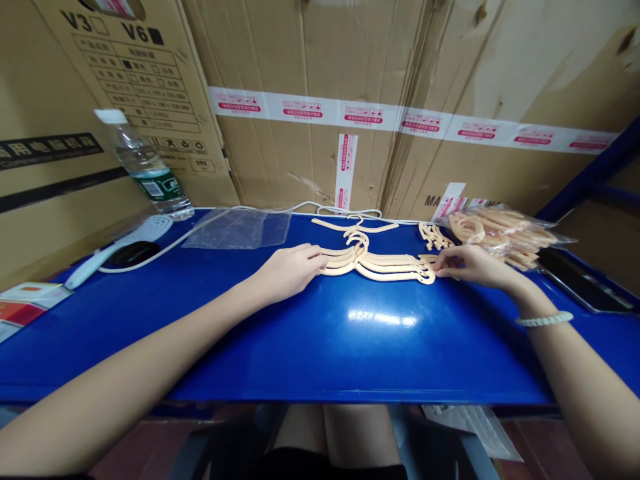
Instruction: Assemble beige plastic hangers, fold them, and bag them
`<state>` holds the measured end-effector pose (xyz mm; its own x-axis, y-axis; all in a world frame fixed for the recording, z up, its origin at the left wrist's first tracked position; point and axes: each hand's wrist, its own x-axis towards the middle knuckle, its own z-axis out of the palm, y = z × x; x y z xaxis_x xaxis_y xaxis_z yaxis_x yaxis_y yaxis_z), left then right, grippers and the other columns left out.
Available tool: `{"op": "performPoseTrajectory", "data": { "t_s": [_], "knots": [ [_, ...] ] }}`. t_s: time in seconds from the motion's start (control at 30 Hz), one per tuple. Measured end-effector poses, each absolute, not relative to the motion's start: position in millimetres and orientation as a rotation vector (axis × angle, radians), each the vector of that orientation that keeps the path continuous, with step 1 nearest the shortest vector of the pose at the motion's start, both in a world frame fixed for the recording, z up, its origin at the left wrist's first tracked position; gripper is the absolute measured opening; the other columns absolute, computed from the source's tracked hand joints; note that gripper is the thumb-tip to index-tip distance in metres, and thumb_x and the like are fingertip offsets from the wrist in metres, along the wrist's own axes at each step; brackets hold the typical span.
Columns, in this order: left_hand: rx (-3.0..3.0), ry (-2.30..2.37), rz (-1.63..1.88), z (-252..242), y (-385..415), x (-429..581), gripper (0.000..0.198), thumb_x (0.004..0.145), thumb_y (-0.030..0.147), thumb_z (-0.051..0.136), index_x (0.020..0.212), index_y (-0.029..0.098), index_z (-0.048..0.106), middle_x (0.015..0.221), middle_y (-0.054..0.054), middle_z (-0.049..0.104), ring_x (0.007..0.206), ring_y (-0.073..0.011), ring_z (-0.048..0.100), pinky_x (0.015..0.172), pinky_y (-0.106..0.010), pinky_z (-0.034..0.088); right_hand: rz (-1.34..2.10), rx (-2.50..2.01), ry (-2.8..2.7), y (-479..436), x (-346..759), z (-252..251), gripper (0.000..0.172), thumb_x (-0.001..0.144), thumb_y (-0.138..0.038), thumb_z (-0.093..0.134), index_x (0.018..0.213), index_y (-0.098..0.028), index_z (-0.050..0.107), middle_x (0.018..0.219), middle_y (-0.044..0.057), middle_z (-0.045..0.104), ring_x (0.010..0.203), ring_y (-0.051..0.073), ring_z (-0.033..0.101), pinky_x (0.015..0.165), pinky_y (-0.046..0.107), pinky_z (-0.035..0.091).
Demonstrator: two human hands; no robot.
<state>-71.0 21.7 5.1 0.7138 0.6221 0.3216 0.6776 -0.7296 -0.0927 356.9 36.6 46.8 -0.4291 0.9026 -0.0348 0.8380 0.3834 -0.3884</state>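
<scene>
Filling the background: cardboard boxes (300, 53), with white-and-red tape across the back one. Blue worktop (280, 353) below, shiny, carries everything else. Both bare arms come in from the near side, hands well apart.

Left hand (290, 270): fingers nearly closed, gripping the left ends of the stacked hangers (390, 273). Right hand (473, 263): thumb and forefinger pinched together at the stack's right ends; can't tell how many ends are caught. Stack is mid-worktop between the hands, beige, lying flat, hooks bunched at center and pointing to the boxes.

Bagged hangers (500, 230), same beige, sit behind the right hand. Clear plastic bag (240, 228) lies flat, back left. Just behind the stack, one single hanger (380, 229), also flat.

Water bottle (145, 163), white cap, green label, tilted at back left. Dark flat device (585, 280) at far right, partly behind the arm. Pale long-handled item (120, 243) at left over something black. White cable (320, 204) along the back edge. Small beige pieces (434, 235) piled beside the bagged hangers. Beaded bracelet (545, 320) on right wrist.
</scene>
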Motion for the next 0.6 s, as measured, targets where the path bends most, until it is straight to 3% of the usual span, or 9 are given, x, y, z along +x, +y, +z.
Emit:
{"op": "performPoseTrajectory", "data": {
  "t_s": [0.4, 0.6],
  "knots": [
    [-2.725, -0.922, -0.629, -0.1, 20.0, -64.8, 0.018, 0.101, 0.021, 0.049, 0.103, 0.017, 0.066, 0.106, -0.008, 0.068, 0.098, -0.0234, 0.064, 0.085, -0.036, 0.053, 0.47, -1.566, -2.4, 27.8, 350.3, 58.7, 0.042, 0.08, -0.06, 0.066, 0.084, -0.019, 0.071, 0.079, 0.008, 0.074, 0.069, 0.022, 0.065, 0.062, 0.033, 0.048],
    [-2.745, -0.923, -0.652, 0.4, 20.8, -65.2, 0.015, 0.099, 0.02, 0.051, 0.1, 0.017, 0.066, 0.104, -0.007, 0.068, 0.096, -0.0228, 0.063, 0.083, -0.036, 0.052, 0.211, -1.573, -2.08, 26.1, 346.0, 58.0, 0.039, 0.083, -0.056, 0.061, 0.087, -0.019, 0.071, 0.078, 0.009, 0.072, 0.064, 0.022, 0.062, 0.058, 0.034, 0.047]
  ]
}}
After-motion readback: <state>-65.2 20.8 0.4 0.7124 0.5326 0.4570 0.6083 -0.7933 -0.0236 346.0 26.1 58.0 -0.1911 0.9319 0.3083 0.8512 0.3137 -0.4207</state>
